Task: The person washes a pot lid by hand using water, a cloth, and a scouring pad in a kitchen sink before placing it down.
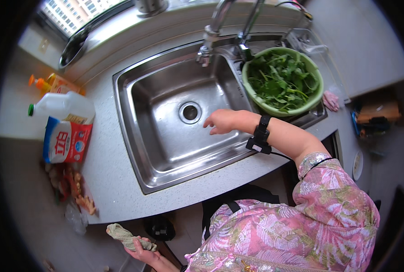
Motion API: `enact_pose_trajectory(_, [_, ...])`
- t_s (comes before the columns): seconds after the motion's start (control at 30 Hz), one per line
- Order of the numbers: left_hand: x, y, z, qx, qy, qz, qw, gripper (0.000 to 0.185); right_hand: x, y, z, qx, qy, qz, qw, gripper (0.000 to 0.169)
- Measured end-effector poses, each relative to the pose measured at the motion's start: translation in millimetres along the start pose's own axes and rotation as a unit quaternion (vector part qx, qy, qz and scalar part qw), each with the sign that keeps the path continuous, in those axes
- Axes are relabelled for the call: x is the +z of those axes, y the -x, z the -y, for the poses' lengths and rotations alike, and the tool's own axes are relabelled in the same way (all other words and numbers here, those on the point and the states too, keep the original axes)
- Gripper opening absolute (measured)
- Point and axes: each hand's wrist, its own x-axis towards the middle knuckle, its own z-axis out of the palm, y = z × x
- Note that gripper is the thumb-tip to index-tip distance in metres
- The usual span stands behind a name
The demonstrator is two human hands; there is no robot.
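Note:
My left hand (142, 250) grips a twisted, greyish-green cloth (122, 235), held low in front of the counter's edge. Over the stainless steel sink (161, 142) reaches my right hand (219, 121), its fingers slightly bent and nothing in them. It hovers right of the round drain (190, 113); no water runs from the chrome faucet (206, 51). To the right of the basin stands a light-green plastic basket (319, 80) heaped with leafy greens (280, 80).
At the left of the counter stand an orange pump bottle (57, 83), a white plastic jug (62, 105) and a detergent bag (67, 141). Ginger root (85, 204) lies near the front corner. A pink cloth (330, 101) and a clear plastic container (305, 40) sit by the basket.

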Motion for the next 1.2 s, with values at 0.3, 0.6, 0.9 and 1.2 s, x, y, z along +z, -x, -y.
enact_pose_trajectory(0.3, [93.4,-13.2,-17.3,0.070,0.057,0.262,0.961,0.027,43.5,213.3,-30.5,0.119,-0.157,-0.313,0.929,0.023])
enact_pose_trajectory(0.6, [121.7,9.8,-15.7,0.113,-0.004,0.273,0.955,0.023,58.1,330.3,-179.3,0.441,-0.008,-0.438,0.784,0.031])
enact_pose_trajectory(0.9, [168.4,96.8,-30.8,0.039,-0.033,0.258,0.965,0.011,19.0,322.3,-258.5,0.457,-0.004,-0.496,0.738,0.054])
enact_pose_trajectory(1.2, [191.7,115.4,-28.6,0.072,-0.051,0.265,0.960,0.011,35.3,346.8,-243.3,0.377,-0.082,-0.469,0.795,0.021])
